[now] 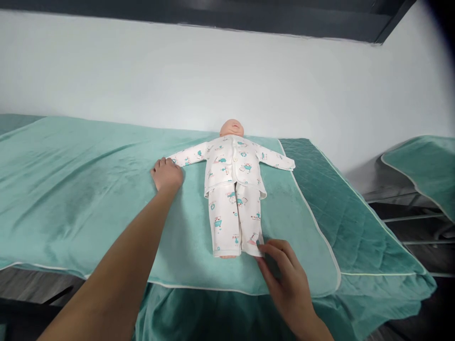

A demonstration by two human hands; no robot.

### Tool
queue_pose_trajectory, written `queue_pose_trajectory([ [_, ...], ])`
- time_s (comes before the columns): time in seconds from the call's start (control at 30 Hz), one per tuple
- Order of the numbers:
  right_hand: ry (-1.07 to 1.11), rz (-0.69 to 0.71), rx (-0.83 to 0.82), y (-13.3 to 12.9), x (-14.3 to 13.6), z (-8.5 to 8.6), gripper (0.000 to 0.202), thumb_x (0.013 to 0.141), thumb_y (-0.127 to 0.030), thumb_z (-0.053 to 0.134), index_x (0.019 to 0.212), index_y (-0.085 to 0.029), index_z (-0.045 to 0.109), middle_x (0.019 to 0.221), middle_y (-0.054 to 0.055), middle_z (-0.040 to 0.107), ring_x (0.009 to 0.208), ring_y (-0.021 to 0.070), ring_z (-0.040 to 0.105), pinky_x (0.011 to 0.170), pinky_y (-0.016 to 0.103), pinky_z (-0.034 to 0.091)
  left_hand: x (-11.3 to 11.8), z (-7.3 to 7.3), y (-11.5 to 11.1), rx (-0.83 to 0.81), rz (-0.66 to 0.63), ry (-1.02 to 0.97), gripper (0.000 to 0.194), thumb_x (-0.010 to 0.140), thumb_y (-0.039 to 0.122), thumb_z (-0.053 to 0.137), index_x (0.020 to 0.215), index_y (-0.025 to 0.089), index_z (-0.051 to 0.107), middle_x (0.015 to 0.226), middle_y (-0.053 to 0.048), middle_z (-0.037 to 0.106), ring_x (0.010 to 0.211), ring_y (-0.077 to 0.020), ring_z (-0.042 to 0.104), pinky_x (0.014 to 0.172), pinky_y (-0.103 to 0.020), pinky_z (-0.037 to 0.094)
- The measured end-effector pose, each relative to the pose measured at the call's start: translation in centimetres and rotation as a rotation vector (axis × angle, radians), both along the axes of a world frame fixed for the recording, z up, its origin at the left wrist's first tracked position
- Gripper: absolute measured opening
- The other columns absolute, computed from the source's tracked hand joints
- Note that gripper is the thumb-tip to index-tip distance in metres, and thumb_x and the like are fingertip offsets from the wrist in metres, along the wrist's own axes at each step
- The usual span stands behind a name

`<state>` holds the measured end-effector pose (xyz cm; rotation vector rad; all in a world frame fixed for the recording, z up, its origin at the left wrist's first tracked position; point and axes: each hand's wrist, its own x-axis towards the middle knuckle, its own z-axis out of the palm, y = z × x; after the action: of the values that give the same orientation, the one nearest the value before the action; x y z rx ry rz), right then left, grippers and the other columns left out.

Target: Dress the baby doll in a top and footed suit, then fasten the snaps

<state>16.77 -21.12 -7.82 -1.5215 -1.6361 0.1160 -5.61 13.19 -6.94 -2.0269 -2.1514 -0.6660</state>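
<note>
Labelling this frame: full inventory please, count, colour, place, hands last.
doll: 1, peach, face-up on blanket
pyjama top: 1, white, teal print, on doll
pyjama trousers: 1, white, printed, on doll's legs
blanket: 1, pale green, under doll
quilted cover: 1, darker green, beneath blanket, right
hanging cloth: 1, dark green, below blanket's front edge; maybe same cover
far cloth: 1, green, far right
metal bars: several, grey, lower right
wall: 1, white, behind
panel: 1, dark grey, top edge
floor: 1, grey, lower left
left hand: 1, bare, at pyjama top's sleeve end, grip unclear
right hand: 1, bare, pinching pyjama trousers' cuff
</note>
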Motion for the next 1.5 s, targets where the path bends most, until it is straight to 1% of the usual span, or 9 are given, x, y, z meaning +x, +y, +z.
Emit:
queue_pose_trajectory([
  [0.13,-0.011,0.051,0.068,-0.5,0.0,1.1,0.030,0.089,-0.003,0.058,0.114,-0.020,0.060,0.103,0.008,0.056,0.095,0.0172,0.058,0.075,0.030,0.052,0.0,0.1,-0.1,-0.009,0.005,0.001,0.048,0.092,0.027,0.032,0.131,0.014,0.056,0.147,-0.014,0.051,0.136,-0.0308,0.041,0.107,-0.052,0.035],
  [0.27,0.001,0.040,0.112,-1.1,-0.1,1.6,0.029,0.088,-0.001,0.058,0.110,-0.019,0.061,0.101,0.008,0.056,0.093,0.0168,0.059,0.073,0.029,0.052,0.1,0.2,-0.2,-0.006,-0.002,-0.017,0.047,0.092,0.026,0.031,0.131,0.015,0.056,0.146,-0.015,0.051,0.137,-0.0311,0.041,0.107,-0.052,0.034],
  [0.6,0.011,0.013,0.043,-1.1,0.1,-0.3,0.029,0.088,-0.008,0.060,0.114,-0.021,0.060,0.106,0.009,0.058,0.097,0.0199,0.061,0.075,0.032,0.056,0.1,0.3,-0.4,0.010,-0.002,-0.011,0.047,0.092,0.026,0.032,0.129,0.015,0.057,0.146,-0.014,0.052,0.136,-0.0307,0.042,0.106,-0.051,0.036],
  [0.67,-0.009,-0.008,0.074,-1.0,0.0,0.1,0.029,0.087,-0.009,0.063,0.114,-0.021,0.060,0.107,0.010,0.059,0.099,0.0217,0.061,0.077,0.035,0.056,0.1,0.3,-0.4,0.005,0.001,-0.010,0.046,0.091,0.026,0.033,0.130,0.015,0.057,0.147,-0.014,0.051,0.136,-0.0299,0.042,0.107,-0.050,0.035],
  [0.77,-0.088,-0.015,0.107,-0.5,-0.8,1.5,0.034,0.086,-0.012,0.066,0.117,-0.022,0.060,0.118,0.012,0.058,0.112,0.0272,0.056,0.088,0.044,0.054,0.0,0.4,-0.5,0.001,0.001,-0.020,0.047,0.091,0.026,0.034,0.131,0.016,0.056,0.149,-0.014,0.048,0.137,-0.0296,0.041,0.109,-0.049,0.034],
  [0.87,-0.174,0.057,0.046,0.7,-1.9,2.7,0.035,0.087,-0.018,0.067,0.120,-0.023,0.059,0.134,0.013,0.052,0.129,0.0324,0.045,0.098,0.051,0.049,0.0,0.5,-0.5,-0.004,0.004,-0.047,0.048,0.091,0.026,0.034,0.133,0.015,0.056,0.151,-0.014,0.046,0.137,-0.0308,0.041,0.109,-0.049,0.034],
  [1.0,-0.219,0.142,-0.006,2.2,-2.9,3.5,0.024,0.090,-0.018,0.064,0.112,-0.025,0.061,0.141,0.009,0.050,0.137,0.0314,0.037,0.107,0.055,0.044,-0.1,0.5,-0.6,0.008,0.002,-0.090,0.049,0.091,0.026,0.035,0.134,0.014,0.055,0.151,-0.014,0.045,0.136,-0.0315,0.042,0.110,-0.048,0.033],
  [1.27,-0.217,0.182,0.153,2.7,-3.6,4.1,0.025,0.087,-0.005,0.061,0.104,-0.023,0.061,0.122,0.006,0.064,0.124,0.0252,0.051,0.112,0.058,0.039,-0.1,0.4,-0.6,0.021,0.005,-0.083,0.046,0.091,0.025,0.036,0.131,0.015,0.055,0.150,-0.015,0.047,0.135,-0.0316,0.043,0.109,-0.049,0.034],
  [1.5,-0.181,0.179,0.135,1.9,-3.2,2.8,0.026,0.086,-0.005,0.061,0.105,-0.023,0.064,0.121,0.007,0.064,0.125,0.0269,0.053,0.109,0.057,0.043,-0.1,0.4,-0.6,0.039,0.002,-0.075,0.046,0.090,0.025,0.036,0.130,0.015,0.055,0.147,-0.015,0.049,0.133,-0.0308,0.045,0.107,-0.048,0.036],
])
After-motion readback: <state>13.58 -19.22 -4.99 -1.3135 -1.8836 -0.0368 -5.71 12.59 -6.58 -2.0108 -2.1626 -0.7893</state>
